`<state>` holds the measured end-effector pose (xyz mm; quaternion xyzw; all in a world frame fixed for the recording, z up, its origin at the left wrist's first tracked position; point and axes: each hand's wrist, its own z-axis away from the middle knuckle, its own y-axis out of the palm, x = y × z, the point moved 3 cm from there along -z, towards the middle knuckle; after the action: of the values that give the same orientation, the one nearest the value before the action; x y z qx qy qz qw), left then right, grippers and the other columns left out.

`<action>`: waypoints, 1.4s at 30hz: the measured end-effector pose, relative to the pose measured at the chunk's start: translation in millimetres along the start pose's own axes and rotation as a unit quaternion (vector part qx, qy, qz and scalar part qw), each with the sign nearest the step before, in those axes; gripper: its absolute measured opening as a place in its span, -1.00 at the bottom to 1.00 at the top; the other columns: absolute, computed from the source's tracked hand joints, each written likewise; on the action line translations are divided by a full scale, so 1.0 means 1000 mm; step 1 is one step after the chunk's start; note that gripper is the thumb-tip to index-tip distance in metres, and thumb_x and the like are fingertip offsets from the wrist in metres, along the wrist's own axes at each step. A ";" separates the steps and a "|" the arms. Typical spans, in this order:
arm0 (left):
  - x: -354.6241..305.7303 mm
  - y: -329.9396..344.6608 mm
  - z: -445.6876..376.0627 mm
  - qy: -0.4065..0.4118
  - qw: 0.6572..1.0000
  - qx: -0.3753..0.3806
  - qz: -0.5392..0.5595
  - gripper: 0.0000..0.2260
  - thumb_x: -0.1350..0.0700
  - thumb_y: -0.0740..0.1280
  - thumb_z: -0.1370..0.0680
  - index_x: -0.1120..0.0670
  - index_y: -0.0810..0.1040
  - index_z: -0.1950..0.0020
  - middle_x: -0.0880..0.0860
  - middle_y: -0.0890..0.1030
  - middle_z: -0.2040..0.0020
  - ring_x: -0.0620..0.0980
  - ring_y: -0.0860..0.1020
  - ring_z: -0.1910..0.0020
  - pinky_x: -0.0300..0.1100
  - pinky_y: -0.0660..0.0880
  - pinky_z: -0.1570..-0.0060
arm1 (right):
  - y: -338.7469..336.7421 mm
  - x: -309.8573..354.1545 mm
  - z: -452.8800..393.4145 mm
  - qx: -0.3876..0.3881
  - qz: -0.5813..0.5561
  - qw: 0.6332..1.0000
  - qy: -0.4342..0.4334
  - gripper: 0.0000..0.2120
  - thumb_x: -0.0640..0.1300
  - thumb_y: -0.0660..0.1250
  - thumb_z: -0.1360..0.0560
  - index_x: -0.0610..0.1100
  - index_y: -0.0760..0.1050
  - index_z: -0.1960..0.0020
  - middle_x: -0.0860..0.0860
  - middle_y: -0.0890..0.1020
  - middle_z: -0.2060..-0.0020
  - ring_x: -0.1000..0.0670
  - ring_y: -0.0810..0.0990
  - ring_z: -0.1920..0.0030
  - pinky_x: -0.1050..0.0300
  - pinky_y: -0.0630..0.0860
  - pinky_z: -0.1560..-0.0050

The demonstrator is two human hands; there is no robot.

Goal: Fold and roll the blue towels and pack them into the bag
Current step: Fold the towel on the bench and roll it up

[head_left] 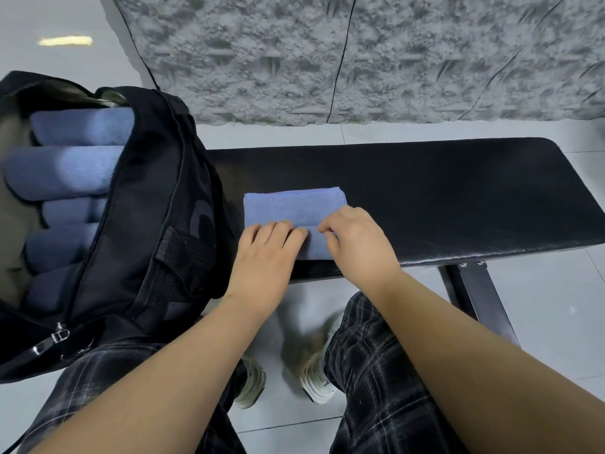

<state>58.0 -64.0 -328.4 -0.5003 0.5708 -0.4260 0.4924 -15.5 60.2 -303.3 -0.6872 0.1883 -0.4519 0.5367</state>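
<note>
- Blue rolled towels (pixel 75 172) already fill much of the open black bag (pixel 157 178), which stands at the left end of the bench (pixel 425 191); I count about five rolls stacked side by side, so I judge most of the packing done.
- One more folded towel (pixel 288 208) lies flat near the bench's front edge, just right of the bag, with a first turn started at its near edge.
- My left hand (pixel 265 253) presses on that near edge with fingers bent over the small roll, and my right hand (pixel 357 244) pinches the same edge beside it; both are gripping cloth.
- Left to do, as I judge it: finish rolling this towel toward the far edge and slot it into the bag.
- Hidden from me: the bag's left side runs out of view, its depths are dark, so the exact count of rolls is unsure, and I cannot tell whether other towels wait off-frame.
</note>
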 end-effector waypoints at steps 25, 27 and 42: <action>0.030 -0.012 -0.024 -0.160 0.975 -0.004 0.154 -0.60 0.10 0.36 -0.49 0.18 0.41 -0.29 0.13 0.43 -0.24 0.15 0.33 -0.27 -0.02 0.27 -0.21 | 0.047 0.008 -0.017 0.080 0.160 0.981 -0.069 -0.20 0.11 0.36 -0.38 -0.35 0.25 -0.42 -0.24 0.36 -0.39 -0.26 0.28 -0.42 -0.13 -0.02 -0.40; 0.034 -0.011 -0.024 -0.175 0.970 -0.010 0.171 -0.59 0.12 0.35 -0.49 0.18 0.38 -0.31 0.12 0.36 -0.31 0.13 0.28 -0.31 -0.04 0.27 -0.22 | 0.047 0.011 -0.029 0.072 0.152 0.984 -0.056 -0.22 0.14 0.35 -0.38 -0.34 0.27 -0.41 -0.21 0.41 -0.35 -0.24 0.33 -0.39 -0.10 0.01 -0.43; 0.040 -0.012 -0.035 -0.265 0.934 -0.046 0.234 -0.53 0.28 0.26 -0.48 0.17 0.27 -0.39 0.17 0.16 -0.41 0.17 0.19 -0.35 -0.01 0.26 -0.30 | 0.031 0.009 -0.123 0.194 0.175 0.965 -0.011 -0.31 0.25 0.43 -0.31 -0.03 0.31 -0.30 -0.02 0.43 -0.16 -0.09 0.42 -0.14 0.00 0.34 -0.04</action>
<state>25.0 -105.4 -316.8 -0.4691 0.5398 -0.1242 0.6878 -105.2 -27.2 -325.8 -0.5313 0.2083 -0.3717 0.7323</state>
